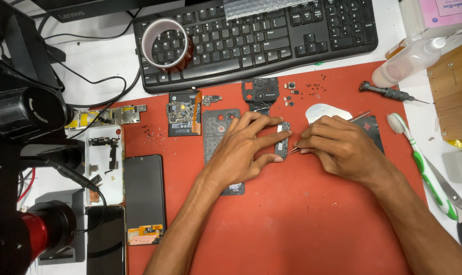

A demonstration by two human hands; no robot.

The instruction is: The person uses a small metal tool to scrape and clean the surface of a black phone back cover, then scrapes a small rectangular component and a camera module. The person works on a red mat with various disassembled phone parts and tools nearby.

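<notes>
Your left hand [243,147] pinching small phone part [282,138] over red mat [302,224]; right hand [338,145] fingers pressing tweezers [293,150] against it. Around you: one keyboard [261,38], one tape roll [165,45], one screwdriver [389,92], one toothbrush [419,158] (loose screws scattered).

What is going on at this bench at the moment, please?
A person is working on a taken-apart phone on a red mat. The left hand pinches a small dark part while the right hand brings tweezers to it. Circuit boards, screws and a phone screen lie around.
</notes>
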